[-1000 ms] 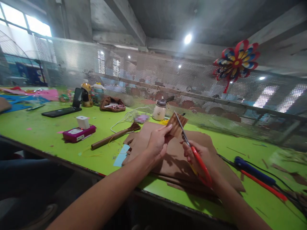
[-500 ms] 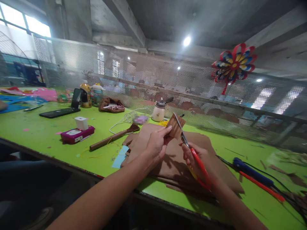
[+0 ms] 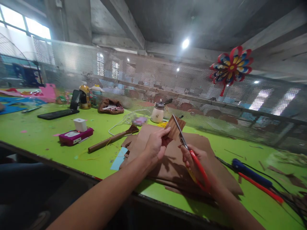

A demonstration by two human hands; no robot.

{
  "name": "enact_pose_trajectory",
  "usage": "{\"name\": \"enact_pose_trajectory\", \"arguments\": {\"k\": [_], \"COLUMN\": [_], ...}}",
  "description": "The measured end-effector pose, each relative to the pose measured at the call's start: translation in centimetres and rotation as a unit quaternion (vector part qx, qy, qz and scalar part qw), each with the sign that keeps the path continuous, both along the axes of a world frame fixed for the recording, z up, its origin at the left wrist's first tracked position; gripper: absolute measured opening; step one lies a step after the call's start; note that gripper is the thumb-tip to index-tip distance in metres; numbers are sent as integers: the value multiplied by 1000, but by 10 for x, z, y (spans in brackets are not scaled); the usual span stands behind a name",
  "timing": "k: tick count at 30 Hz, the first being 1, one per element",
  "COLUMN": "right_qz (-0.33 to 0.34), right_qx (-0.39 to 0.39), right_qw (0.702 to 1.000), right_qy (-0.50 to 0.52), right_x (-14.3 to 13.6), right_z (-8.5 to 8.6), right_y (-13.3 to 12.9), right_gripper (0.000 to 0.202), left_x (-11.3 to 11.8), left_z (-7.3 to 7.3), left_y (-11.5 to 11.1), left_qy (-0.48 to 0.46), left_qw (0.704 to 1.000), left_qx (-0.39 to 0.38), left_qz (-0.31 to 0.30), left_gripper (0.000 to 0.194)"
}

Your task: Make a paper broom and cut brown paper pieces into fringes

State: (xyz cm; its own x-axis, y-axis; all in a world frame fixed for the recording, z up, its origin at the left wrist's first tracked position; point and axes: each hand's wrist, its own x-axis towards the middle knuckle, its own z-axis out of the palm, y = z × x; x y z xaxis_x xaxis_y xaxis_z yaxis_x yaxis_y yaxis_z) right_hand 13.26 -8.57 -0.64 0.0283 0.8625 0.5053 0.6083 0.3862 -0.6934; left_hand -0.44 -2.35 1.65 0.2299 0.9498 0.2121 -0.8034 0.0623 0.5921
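Observation:
My left hand (image 3: pixel 157 143) pinches a small brown piece with wood-like stripes (image 3: pixel 176 127) between thumb and fingers. In my right hand (image 3: pixel 195 158) is a pair of scissors (image 3: pixel 200 169) with red handles, yellow on the inside. The scissors' blades lie across the striped piece, pointing up and to the left. Whether the blades are fully closed, I cannot tell. Both hands are above a stack of brown sheets (image 3: pixel 196 143) on the green table (image 3: pixel 72 159).
Left of the stack lies a brown brush-like bundle (image 3: pixel 110 140), with a purple device (image 3: pixel 76 135) beyond it. A blue-handled tool (image 3: pixel 251 172) with a cord lies right. Behind stand a cream bottle (image 3: pixel 157 113) and a perforated metal screen (image 3: pixel 144 76).
The view has shifted slightly. My hands keep nearly the same pose, with the scissors still across the striped piece.

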Motion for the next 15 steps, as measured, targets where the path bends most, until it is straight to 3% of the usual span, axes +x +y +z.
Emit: {"name": "enact_pose_trajectory", "arguments": {"k": [15], "right_qz": [-7], "right_qx": [-17], "right_qw": [1000], "right_qy": [23], "right_x": [-5], "right_z": [6], "right_y": [-5], "right_gripper": [36], "left_x": [1], "left_z": [-3], "left_y": [2], "left_qy": [17], "left_qw": [999], "left_qx": [5], "left_qz": [-42], "left_gripper": [15]}}
